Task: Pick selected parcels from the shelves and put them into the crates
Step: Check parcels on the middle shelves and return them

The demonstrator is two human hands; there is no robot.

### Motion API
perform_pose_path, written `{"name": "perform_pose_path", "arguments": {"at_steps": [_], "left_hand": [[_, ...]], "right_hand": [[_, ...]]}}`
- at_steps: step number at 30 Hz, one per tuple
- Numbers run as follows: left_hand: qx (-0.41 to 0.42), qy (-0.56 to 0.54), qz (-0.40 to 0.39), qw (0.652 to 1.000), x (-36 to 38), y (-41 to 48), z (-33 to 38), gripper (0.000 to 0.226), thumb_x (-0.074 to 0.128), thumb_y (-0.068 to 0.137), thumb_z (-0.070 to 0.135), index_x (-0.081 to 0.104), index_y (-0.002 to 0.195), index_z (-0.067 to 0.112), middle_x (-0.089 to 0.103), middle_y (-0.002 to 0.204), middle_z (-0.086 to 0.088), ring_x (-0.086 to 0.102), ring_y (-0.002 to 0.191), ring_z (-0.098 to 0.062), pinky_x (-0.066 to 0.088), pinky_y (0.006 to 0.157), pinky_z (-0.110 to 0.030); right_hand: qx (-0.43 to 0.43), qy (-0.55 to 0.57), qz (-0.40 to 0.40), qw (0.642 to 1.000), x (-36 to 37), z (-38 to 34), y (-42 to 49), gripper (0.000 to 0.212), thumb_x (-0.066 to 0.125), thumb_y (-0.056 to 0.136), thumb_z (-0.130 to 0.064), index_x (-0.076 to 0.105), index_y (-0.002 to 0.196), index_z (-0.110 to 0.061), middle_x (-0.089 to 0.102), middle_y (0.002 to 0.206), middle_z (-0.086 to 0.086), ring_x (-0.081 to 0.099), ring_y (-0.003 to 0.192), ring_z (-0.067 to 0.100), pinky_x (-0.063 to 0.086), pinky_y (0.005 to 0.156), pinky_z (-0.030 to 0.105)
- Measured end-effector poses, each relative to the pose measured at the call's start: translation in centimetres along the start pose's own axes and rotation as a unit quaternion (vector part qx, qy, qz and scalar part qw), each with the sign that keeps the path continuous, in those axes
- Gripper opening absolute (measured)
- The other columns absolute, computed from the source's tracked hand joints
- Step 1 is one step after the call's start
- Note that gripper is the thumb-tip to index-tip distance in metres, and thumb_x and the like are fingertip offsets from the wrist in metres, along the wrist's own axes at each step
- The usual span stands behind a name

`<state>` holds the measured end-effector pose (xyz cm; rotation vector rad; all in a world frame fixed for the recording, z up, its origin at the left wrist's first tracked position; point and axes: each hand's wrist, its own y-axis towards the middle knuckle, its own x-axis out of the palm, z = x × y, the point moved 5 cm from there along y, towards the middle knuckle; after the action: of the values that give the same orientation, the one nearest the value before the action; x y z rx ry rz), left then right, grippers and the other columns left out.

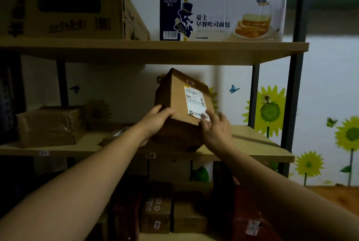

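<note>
Evidently the picking step is in hand: a cardboard parcel stands tilted at the front of the middle shelf, its top leaning away and its white shipping label turned up toward the camera. Its lower end appears to rest on the shelf board near the front edge, though shadow there hides the contact. The left hand grips the parcel's near left corner, thumb laid over the labelled face and fingers wrapped round the side. The right hand is spread, fingers fairly straight and pressed against the lower right corner of the label; it is blurred, so how firmly it bears on the box cannot be told. Further left on the same shelf lie flat wrapped parcels, well apart from the hands. On the upper shelf stand a brown carton and a printed bread carton; more parcels fill the lower shelf. No crate shows, so the task seems at an early stage for this parcel. The next move likely calls for the right hand to get a proper hold on the right side, then for both hands to draw the box clear below the upper shelf and carry it level to a crate.
</note>
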<state>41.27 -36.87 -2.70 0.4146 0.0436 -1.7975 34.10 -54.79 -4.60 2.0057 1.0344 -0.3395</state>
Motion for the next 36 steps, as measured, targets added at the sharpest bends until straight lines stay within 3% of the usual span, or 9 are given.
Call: {"name": "perform_pose_path", "arguments": {"at_steps": [3,7,13,20,23,26,29,32,36], "left_hand": [[-0.005,-0.03,0.012,0.999,0.1,-0.3,-2.2,0.072,0.062,0.082,0.037,0.029,0.146,0.032,0.048,0.139,-0.003,0.052,0.118,-0.025,0.046,0.095,-0.045],[0.008,-0.063,0.025,0.998,0.4,-1.0,-4.5,0.072,0.059,0.087,0.017,0.023,0.148,0.03,0.05,0.133,-0.004,0.053,0.114,-0.024,0.048,0.095,-0.051],[-0.011,-0.011,0.019,1.0,0.6,-1.5,-7.5,0.081,0.06,0.084,0.016,0.014,0.148,0.037,0.034,0.15,-0.008,0.043,0.13,-0.027,0.039,0.105,-0.051],[-0.009,0.002,0.015,1.0,1.1,-1.5,-7.6,0.079,0.057,0.083,0.019,0.015,0.145,0.045,0.036,0.148,-0.012,0.044,0.128,-0.03,0.038,0.105,-0.054],[0.013,0.032,0.032,0.999,1.2,-1.5,-6.8,0.074,0.055,0.09,0.019,0.013,0.149,0.035,0.031,0.152,-0.007,0.038,0.133,-0.029,0.035,0.108,-0.05],[0.072,0.049,0.064,0.994,1.3,-1.2,-4.3,0.062,0.051,0.095,0.021,0.022,0.148,0.033,0.032,0.151,-0.003,0.039,0.133,-0.03,0.035,0.108,-0.048],[0.118,0.061,0.1,0.986,1.8,-0.4,-1.5,0.043,0.045,0.098,0.021,0.035,0.139,0.032,0.04,0.143,-0.006,0.04,0.13,-0.024,0.036,0.1,-0.036],[0.154,0.134,0.1,0.974,3.4,0.4,0.2,0.033,0.042,0.099,0.024,0.044,0.133,0.024,0.041,0.137,-0.006,0.045,0.122,-0.023,0.039,0.092,-0.03],[0.114,0.183,0.025,0.976,5.4,2.4,-0.4,0.059,0.047,0.097,0.024,0.02,0.149,0.032,0.019,0.153,-0.001,0.037,0.131,-0.026,0.041,0.105,-0.042]], "right_hand": [[0.041,0.092,-0.032,0.994,0.7,1.4,-0.9,0.052,0.049,0.093,-0.05,0.029,0.141,-0.045,0.046,0.142,-0.001,0.05,0.124,0.024,0.045,0.102,0.046],[0.049,0.133,-0.024,0.99,1.1,2.1,-2.4,0.064,0.065,0.087,-0.041,0.03,0.142,-0.04,0.05,0.136,-0.004,0.052,0.122,0.02,0.049,0.098,0.046],[0.016,0.112,-0.006,0.994,1.9,3.3,-5.0,0.07,0.067,0.088,-0.019,0.029,0.145,-0.033,0.044,0.137,-0.001,0.046,0.116,0.008,0.043,0.101,0.032],[-0.001,0.098,0.005,0.995,1.6,3.7,-5.1,0.072,0.068,0.088,-0.019,0.029,0.147,-0.031,0.042,0.14,0.002,0.046,0.125,0.015,0.04,0.104,0.031],[-0.004,0.101,-0.001,0.995,1.3,3.9,-5.1,0.076,0.069,0.086,-0.02,0.026,0.148,-0.034,0.04,0.14,0.001,0.047,0.124,0.016,0.043,0.105,0.035],[-0.015,0.098,0.032,0.995,-0.1,3.7,-3.8,0.072,0.067,0.088,-0.016,0.03,0.146,-0.034,0.044,0.137,0.0,0.046,0.121,0.012,0.042,0.101,0.03],[-0.013,0.089,0.058,0.994,-1.2,3.8,-1.8,0.063,0.062,0.091,-0.014,0.033,0.145,-0.029,0.048,0.136,0.001,0.045,0.127,0.019,0.042,0.107,0.037],[-0.006,0.079,0.064,0.995,-1.2,4.3,-0.3,0.068,0.059,0.092,-0.014,0.025,0.149,-0.029,0.046,0.14,0.002,0.042,0.131,0.022,0.039,0.11,0.042],[-0.003,0.025,0.037,0.999,0.1,5.7,1.8,0.088,0.063,0.09,-0.026,0.003,0.154,-0.031,0.046,0.141,0.003,0.045,0.129,0.025,0.04,0.107,0.049]]}}
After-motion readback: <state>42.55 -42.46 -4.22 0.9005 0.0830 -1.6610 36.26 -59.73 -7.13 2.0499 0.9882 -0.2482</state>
